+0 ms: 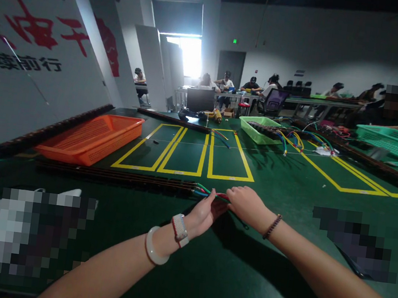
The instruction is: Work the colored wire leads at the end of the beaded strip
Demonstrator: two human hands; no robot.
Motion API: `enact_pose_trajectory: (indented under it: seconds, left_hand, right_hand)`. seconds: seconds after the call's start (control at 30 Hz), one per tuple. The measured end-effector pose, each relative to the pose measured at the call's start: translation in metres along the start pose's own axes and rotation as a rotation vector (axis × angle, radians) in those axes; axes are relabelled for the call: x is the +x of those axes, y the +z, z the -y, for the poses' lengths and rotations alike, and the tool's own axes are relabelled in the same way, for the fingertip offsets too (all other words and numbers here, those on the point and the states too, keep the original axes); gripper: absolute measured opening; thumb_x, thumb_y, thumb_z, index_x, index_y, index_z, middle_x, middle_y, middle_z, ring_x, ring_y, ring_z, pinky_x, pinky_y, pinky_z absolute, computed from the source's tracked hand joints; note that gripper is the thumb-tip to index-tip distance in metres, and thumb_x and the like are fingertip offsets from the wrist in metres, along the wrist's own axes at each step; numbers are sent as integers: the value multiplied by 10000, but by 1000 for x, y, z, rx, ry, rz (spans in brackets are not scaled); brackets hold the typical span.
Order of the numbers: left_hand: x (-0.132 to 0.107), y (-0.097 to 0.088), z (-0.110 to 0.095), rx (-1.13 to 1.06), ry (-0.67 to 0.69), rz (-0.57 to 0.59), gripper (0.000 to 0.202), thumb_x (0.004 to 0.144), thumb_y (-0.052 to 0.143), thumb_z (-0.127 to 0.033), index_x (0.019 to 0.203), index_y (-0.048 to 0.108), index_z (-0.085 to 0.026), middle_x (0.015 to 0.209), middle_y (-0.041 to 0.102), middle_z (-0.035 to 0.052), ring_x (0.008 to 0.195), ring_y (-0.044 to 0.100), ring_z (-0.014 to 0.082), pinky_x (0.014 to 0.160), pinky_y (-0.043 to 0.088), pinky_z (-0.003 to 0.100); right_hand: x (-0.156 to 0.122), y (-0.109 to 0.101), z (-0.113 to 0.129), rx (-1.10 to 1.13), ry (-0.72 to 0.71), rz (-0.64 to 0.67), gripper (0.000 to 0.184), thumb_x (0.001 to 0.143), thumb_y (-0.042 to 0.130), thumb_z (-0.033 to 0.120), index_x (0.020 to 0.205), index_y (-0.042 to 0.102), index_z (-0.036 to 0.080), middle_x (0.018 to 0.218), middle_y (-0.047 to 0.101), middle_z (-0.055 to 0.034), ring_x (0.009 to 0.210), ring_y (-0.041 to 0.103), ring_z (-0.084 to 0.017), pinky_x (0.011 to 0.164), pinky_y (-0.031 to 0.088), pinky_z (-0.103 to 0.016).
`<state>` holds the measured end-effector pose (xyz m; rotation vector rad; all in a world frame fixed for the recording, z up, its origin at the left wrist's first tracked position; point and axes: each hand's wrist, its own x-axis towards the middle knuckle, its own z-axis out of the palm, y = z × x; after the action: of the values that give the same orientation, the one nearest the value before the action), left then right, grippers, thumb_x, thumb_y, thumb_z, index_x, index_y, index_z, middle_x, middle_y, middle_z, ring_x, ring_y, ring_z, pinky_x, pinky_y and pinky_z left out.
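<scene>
A long black corrugated tube [116, 176] lies across the green table in front of me. Coloured wires [204, 191], green, blue and red, stick out of its right end. My left hand [203, 215] is closed in a pinch on these wires just past the tube's end; it wears a white bangle and a watch. My right hand [246, 204] is also closed on the wires, directly beside the left, with a bead bracelet on its wrist. Both hands rest low over the table top.
An orange tray [93, 138] stands at the left. Yellow taped rectangles [203, 157] mark the green table. A green basket [259, 130] with tubes and wires sits farther back, another green basket [394, 141] at the right. Several people sit at tables in the background.
</scene>
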<state>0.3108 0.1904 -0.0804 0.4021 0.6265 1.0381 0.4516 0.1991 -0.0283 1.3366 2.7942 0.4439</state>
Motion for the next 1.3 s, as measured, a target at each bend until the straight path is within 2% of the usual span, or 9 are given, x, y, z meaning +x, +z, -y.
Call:
enact_pose_trajectory:
  seconds: [0.1,0.3,0.47,0.63,0.77,0.9,1.13,1.2,1.3]
  left_hand:
    - [-2,2,0,5,-2,-11,279,866,490,-367,833,605,-115,900,657,97,886,613,156,959,421,318]
    - [-10,6,-2,64,23,16,277,871,480,-368,900,583,-112,1000,646,133,983,603,188,972,422,367]
    - [-13,6,-5,139,9,46,367,881,430,-418,942,564,-81,1056,619,189,1033,589,229,981,415,414]
    - [-9,2,-2,154,14,66,450,888,382,-453,971,567,-51,1092,600,217,1049,581,245,992,409,416]
    - [-5,-1,-1,120,0,44,435,898,373,-432,968,561,-46,1049,615,205,1003,601,225,993,408,408]
    - [-6,2,-1,132,-4,11,390,903,378,-413,968,560,-74,1024,627,176,997,599,204,988,412,396]
    - [-11,8,-5,140,-28,-6,357,907,367,-406,960,546,-101,1001,626,157,973,603,177,953,445,371]
    - [-12,8,-5,139,-24,2,368,906,364,-411,976,542,-96,1019,622,163,978,604,179,957,441,372]
    - [-11,7,-4,137,-9,41,405,910,344,-415,1016,537,-75,1044,616,183,991,605,190,968,428,372]
  right_hand:
    - [0,-1,1,14,10,50,106,834,520,121,847,626,114,810,639,-112,720,615,-212,623,420,-279]
    - [6,-6,-25,238,122,50,149,848,544,259,821,655,163,817,653,-76,745,606,-196,603,396,-251]
    - [18,24,-44,447,177,-86,177,875,522,267,872,666,165,878,636,-57,827,580,-156,705,406,-228]
    - [23,44,-48,478,90,-124,204,896,499,279,931,662,163,918,627,-61,862,572,-155,743,404,-236]
    - [20,27,-48,504,35,-43,266,856,544,393,913,658,161,894,629,-71,805,565,-160,684,398,-233]
    - [14,3,-43,503,134,37,419,870,444,525,795,636,160,731,619,-46,611,513,-129,524,325,-224]
    - [7,-3,-37,506,13,396,471,885,403,499,716,668,149,581,581,-29,467,433,-94,462,258,-224]
    - [9,-1,-38,506,15,396,481,898,383,481,709,671,144,585,591,-35,469,443,-92,464,264,-220]
    - [13,4,-42,392,73,277,469,896,404,468,677,667,146,621,620,-54,515,492,-108,481,271,-220]
